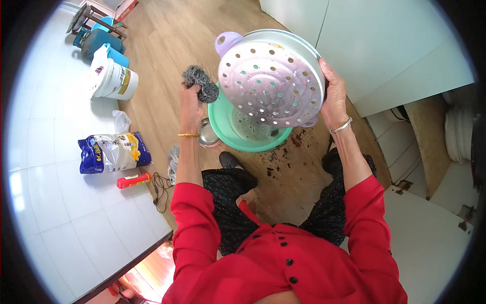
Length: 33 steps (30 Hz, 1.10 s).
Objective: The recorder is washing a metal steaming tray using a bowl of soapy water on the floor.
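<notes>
My right hand [333, 93] grips the right rim of a round metal steamer tray [271, 81] with rows of holes and lilac handles. The tray is tilted above a green plastic basin [220, 129], which stands on the floor with murky, bubbly water [252, 127] in it. Left of the tray, my left hand [193, 98] holds a grey steel wool scourer [201, 83], apart from the tray. A small orange-brown mark shows near the tray's top edge. A small metal bowl [209, 133] stands by the basin's left side, partly hidden by my left arm.
Dark scraps [279, 161] lie on the wooden floor below the basin. Along the left wall are a white bucket [127, 83], a gas cylinder [100, 43], a blue-and-white bag [114, 152], a red canister [133, 180] and a black cable [161, 190]. An open cabinet [429, 144] is at right.
</notes>
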Each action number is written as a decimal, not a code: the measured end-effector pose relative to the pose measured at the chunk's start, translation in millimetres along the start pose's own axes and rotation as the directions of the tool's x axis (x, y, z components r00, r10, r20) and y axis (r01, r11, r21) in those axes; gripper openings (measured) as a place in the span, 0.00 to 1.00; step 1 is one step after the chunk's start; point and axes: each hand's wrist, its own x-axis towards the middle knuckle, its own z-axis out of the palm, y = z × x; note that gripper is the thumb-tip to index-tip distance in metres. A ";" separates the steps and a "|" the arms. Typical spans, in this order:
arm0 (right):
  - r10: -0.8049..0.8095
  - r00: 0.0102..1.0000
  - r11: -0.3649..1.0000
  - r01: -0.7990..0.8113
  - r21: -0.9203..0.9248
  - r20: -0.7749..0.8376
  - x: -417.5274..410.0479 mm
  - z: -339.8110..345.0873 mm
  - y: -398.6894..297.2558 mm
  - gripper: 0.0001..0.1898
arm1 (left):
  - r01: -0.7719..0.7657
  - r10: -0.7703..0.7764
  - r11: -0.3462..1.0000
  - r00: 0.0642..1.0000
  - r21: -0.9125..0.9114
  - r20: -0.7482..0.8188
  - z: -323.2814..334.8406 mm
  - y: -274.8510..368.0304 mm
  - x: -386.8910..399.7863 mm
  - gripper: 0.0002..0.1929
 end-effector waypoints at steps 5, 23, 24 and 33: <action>-0.064 0.995 0.985 0.052 -0.162 -0.072 4.3 -10.3 3.3 0.16 | -0.166 0.173 0.972 0.984 0.166 -0.030 67.4 40.6 -41.6 0.25; -0.003 0.980 0.995 0.023 -0.099 0.198 -12.8 12.0 18.0 0.08 | -0.522 0.524 0.545 0.823 0.657 0.219 134.6 48.6 -91.3 0.22; 0.003 0.983 0.995 0.015 -0.099 0.183 -12.9 13.4 19.8 0.10 | -0.588 0.568 0.406 0.762 0.700 0.310 132.9 47.9 -93.2 0.22; -0.048 0.997 0.972 0.061 -0.225 0.060 -22.1 20.2 29.6 0.25 | -0.753 0.571 0.128 0.588 0.645 0.573 172.9 -7.0 -99.3 0.14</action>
